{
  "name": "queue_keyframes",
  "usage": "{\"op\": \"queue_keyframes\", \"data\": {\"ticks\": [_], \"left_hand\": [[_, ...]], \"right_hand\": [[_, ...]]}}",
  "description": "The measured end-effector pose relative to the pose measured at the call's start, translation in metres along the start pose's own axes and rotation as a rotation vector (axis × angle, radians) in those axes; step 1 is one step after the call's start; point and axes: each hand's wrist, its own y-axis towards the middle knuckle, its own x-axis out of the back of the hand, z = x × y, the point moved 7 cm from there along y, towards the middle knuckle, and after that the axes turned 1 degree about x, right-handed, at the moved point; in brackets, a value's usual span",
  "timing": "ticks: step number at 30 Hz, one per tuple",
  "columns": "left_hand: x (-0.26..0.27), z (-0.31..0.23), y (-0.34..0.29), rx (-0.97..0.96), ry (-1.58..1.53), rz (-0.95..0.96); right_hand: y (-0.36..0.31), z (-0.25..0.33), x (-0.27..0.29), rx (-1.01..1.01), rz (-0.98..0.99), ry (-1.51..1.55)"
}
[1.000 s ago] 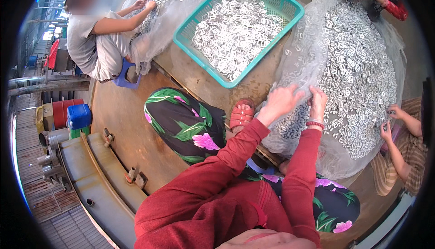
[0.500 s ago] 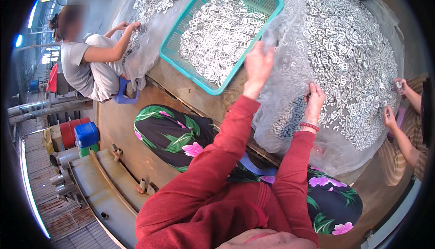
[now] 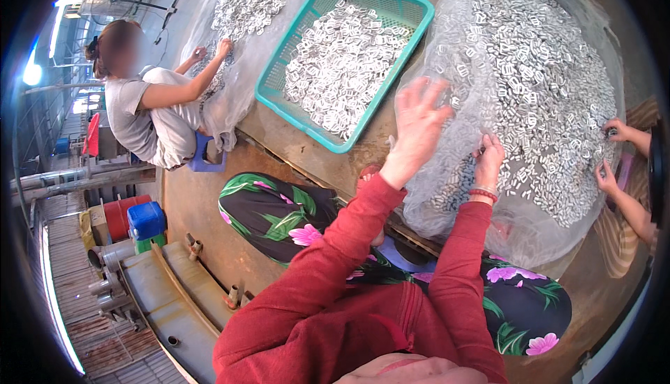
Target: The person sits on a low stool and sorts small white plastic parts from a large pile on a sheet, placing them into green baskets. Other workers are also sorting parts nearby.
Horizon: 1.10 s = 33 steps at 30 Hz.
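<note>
A broad heap of small, silver-grey, buckle-like pieces (image 3: 551, 91) lies on a translucent, whitish mesh sheet (image 3: 541, 243) in front of the seated worker. At its near left edge, the right hand (image 3: 490, 162) rests with fingertips drawn together; whether they grasp a piece cannot be told. The left hand (image 3: 417, 134), fingers spread and apparently empty, hangs over the sheet's left margin, between the heap and a teal, rectangular, perforated plastic basket (image 3: 304, 135) containing similar bright pieces (image 3: 342, 70). The step in hand appears to be picking through the pieces manually; the next move calls for a fine fingertip grip on individual pieces. Beyond, a co-worker's hands (image 3: 608, 176) touch the heap's right edge, and a grey-shirted co-worker (image 3: 132, 101) sits at the left.
</note>
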Motion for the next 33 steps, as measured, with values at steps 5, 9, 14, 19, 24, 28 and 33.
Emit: {"op": "queue_keyframes", "data": {"ticks": [5,9,14,19,24,28,33], "left_hand": [[-0.097,0.051,-0.046,-0.320,0.922,0.933],[-0.126,0.117,-0.065,-0.117,1.604,1.214],[-0.163,0.138,0.033,0.680,-0.142,1.444],[-0.214,0.234,0.015,0.472,-0.103,0.957],[-0.197,0.241,-0.009,0.739,-0.334,0.061],[-0.200,0.176,0.015,0.388,0.015,0.231],[-0.174,0.181,0.009,0.397,0.123,0.329]], "right_hand": [[-0.017,0.020,-0.032,0.064,0.067,-0.072],[-0.017,0.013,-0.042,0.076,0.101,-0.020],[-0.024,0.027,-0.050,0.083,0.116,-0.071],[-0.029,0.020,-0.063,0.014,0.130,0.017],[-0.031,0.016,-0.059,-0.037,0.079,0.184],[-0.025,0.020,-0.046,-0.030,0.041,0.172],[-0.037,0.024,-0.058,0.084,0.087,-0.186]]}}
